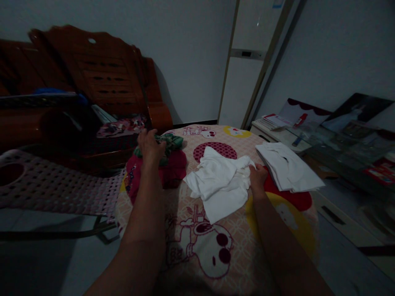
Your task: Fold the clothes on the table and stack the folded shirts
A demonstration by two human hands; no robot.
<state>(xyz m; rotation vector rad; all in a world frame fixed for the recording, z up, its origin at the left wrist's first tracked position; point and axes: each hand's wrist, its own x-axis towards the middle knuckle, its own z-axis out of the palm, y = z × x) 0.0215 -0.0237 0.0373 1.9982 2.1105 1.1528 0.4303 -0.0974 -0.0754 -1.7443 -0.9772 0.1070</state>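
Note:
A crumpled white garment [220, 181] lies across the middle of the round table. My right hand [258, 176] pinches its right edge, with the fingers closed on the cloth. My left hand [151, 147] is over a green patterned cloth [173, 142] at the table's left, its fingers apart; whether it touches the cloth I cannot tell. Under the green cloth lies a dark pink garment [174, 168]. To the right of my right hand, a folded white garment [286, 166] rests flat near the table's edge.
A patterned cover with cartoon figures spreads over the table [212, 255]. At the left stand a woven chair [77, 185] and a wooden bench [105, 74] with things on its seat. A tall white cabinet unit [243, 86] stands behind; a glass-topped stand [339, 144] is at the right.

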